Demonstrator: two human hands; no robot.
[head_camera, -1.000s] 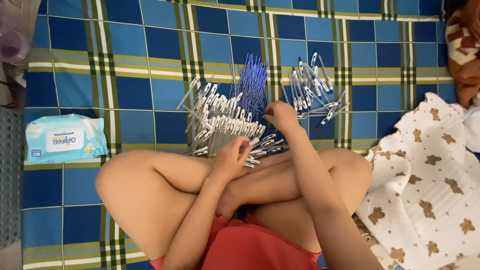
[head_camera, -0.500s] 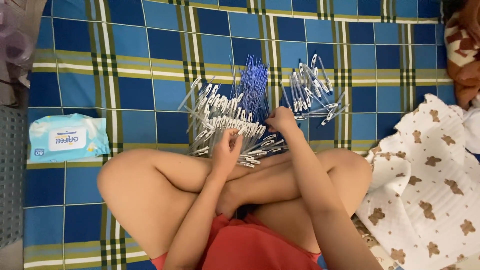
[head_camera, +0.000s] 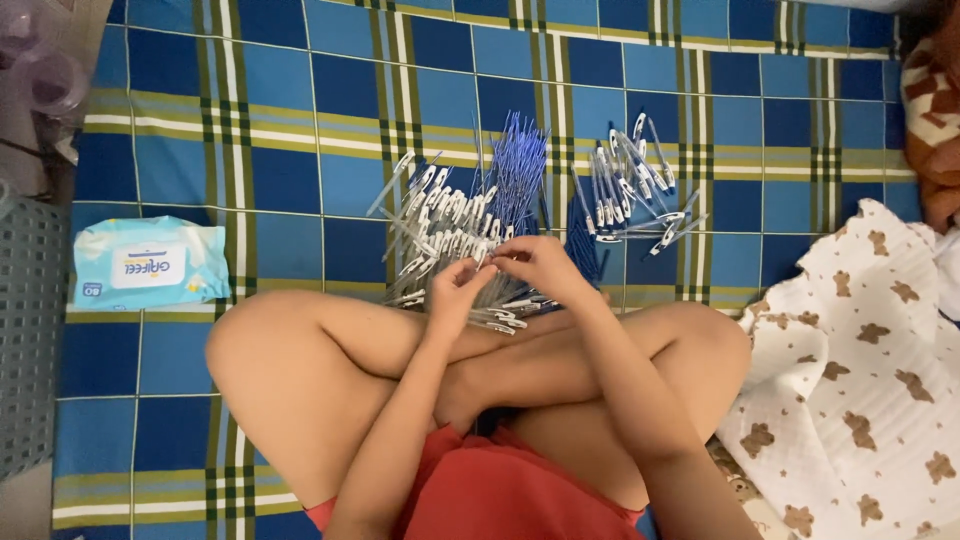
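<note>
I sit cross-legged on a blue, green and white checked blanket (head_camera: 300, 150). In front of my knees lies a heap of clear pen barrels with white clips (head_camera: 440, 235). Beside it stands a bundle of thin blue ink refills (head_camera: 518, 170), and further right lies a smaller group of assembled pens (head_camera: 632, 190). My left hand (head_camera: 458, 290) and my right hand (head_camera: 540, 265) meet just above the near edge of the heap. Their fingertips pinch a pen part (head_camera: 493, 262) together between them; it is too small to tell which piece.
A light blue pack of wet wipes (head_camera: 150, 262) lies on the blanket at the left. A grey plastic basket (head_camera: 28, 330) stands at the left edge. A white cloth with brown bear prints (head_camera: 860, 380) is bunched at the right.
My right hand has drawn back from the heap toward my left hand, and both now meet over the near edge of the pile.
</note>
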